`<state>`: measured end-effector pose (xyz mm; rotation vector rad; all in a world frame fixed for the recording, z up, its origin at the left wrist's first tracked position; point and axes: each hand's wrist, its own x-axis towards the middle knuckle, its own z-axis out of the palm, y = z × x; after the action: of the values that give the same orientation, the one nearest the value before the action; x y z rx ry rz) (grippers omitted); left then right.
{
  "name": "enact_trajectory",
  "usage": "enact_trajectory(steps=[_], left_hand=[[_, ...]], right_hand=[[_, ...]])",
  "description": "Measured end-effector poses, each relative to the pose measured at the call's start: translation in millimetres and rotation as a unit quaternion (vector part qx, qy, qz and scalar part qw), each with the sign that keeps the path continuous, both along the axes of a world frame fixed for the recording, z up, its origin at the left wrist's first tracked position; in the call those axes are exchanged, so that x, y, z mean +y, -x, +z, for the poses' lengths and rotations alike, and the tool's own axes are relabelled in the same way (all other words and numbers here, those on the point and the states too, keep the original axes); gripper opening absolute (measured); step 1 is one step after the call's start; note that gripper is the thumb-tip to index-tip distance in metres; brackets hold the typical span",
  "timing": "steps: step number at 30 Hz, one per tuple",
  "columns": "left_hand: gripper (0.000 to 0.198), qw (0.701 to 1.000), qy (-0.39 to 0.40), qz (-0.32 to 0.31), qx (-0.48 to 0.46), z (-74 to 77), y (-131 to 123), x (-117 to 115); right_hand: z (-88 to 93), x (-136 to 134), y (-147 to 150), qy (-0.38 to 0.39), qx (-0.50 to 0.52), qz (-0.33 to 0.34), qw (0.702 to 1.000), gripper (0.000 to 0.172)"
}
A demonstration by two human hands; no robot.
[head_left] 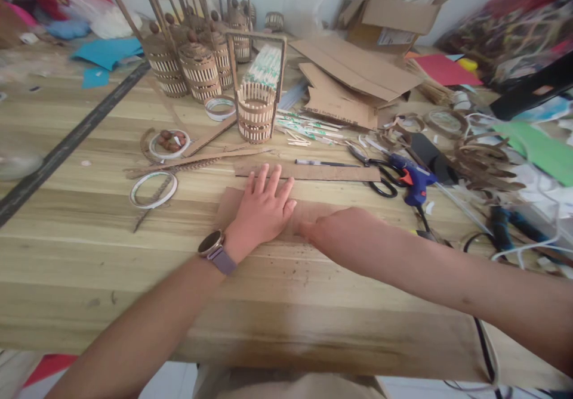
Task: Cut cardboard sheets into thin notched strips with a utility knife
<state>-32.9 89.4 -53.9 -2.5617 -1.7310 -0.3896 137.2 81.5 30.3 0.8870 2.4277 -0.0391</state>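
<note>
My left hand [264,211], with a watch [212,244] at its wrist, lies flat with fingers spread on a piece of brown cardboard [227,207]. Beside it, my right hand [333,229] is closed and low against the right part of that cardboard. Its fingers are curled under and blurred, so whatever they may hold is hidden. Just beyond the fingertips of my left hand lies a long cardboard strip [331,173], with a pen [329,163] along its far side. Black-handled scissors [384,188] touch the strip's right end.
A blue glue gun [417,179] lies to the right among cables. Behind stand a stick basket [256,113] with a tall handle and several similar lidded baskets [199,71]. Tape rings [153,190], brown beads [172,141] and cardboard sheets [353,68] lie around.
</note>
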Motion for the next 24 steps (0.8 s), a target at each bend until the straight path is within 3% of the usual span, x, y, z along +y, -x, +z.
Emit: enact_trajectory(steps=[8,11,20,24], left_hand=[[0.051,1.0,-0.018,0.002,-0.007,-2.0,-0.6,0.3],[0.051,1.0,-0.014,0.0,-0.009,-1.6,-0.6,0.3],[0.048,1.0,-0.007,-0.007,-0.014,0.9,-0.2,-0.8],[0.048,1.0,0.001,-0.003,-0.013,2.3,-0.3,-1.1]], right_hand=[[33.0,-8.6,29.1,0.003,-0.126,0.06,0.99,0.038],[40.6,-10.1,33.4,0.002,-0.127,0.063,0.99,0.039],[20.4,-6.9,15.7,-0.003,-0.114,0.057,0.992,0.042],[19.3,1.8,12.1,0.034,-0.094,0.026,0.995,0.037]])
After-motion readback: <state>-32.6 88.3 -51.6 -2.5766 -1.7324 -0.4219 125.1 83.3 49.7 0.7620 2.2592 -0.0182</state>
